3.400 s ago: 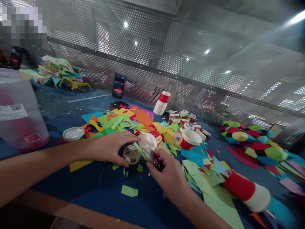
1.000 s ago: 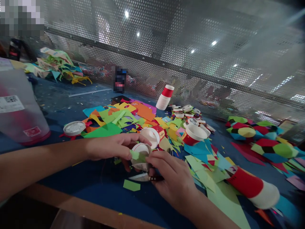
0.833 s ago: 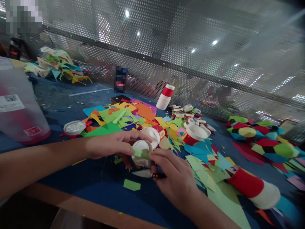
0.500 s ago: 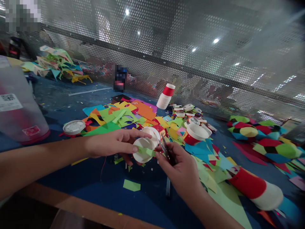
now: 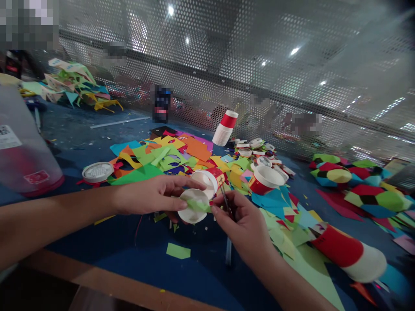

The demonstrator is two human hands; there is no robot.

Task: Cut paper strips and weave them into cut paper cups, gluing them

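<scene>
My left hand [image 5: 165,194] pinches a round white piece [image 5: 191,214], apparently a cut-down paper cup bottom, between thumb and fingers. Across its inside lies a light green paper strip [image 5: 198,204]. The right hand [image 5: 241,218] is closed around dark scissors [image 5: 226,201], blades pointing up and away. Its thumb and forefinger meet at the right end of the strip. Just behind the white piece, a red and white paper cup [image 5: 215,178] rests on its side, partly covered by my left fingers. On the blue table below is a small green paper piece [image 5: 178,251].
Coloured paper scraps [image 5: 162,155] spread behind the hands. A stack of cups [image 5: 225,128] stands near the perforated metal screen [image 5: 194,56]. To the right are an open cup [image 5: 267,178], a lying cup [image 5: 350,252] and colourful paper shapes [image 5: 372,201]. A translucent container [image 5: 29,147] stands left.
The white piece has tipped slightly to face me more. The scissors have turned a little, so their blades look narrower. Both hands keep their holds.
</scene>
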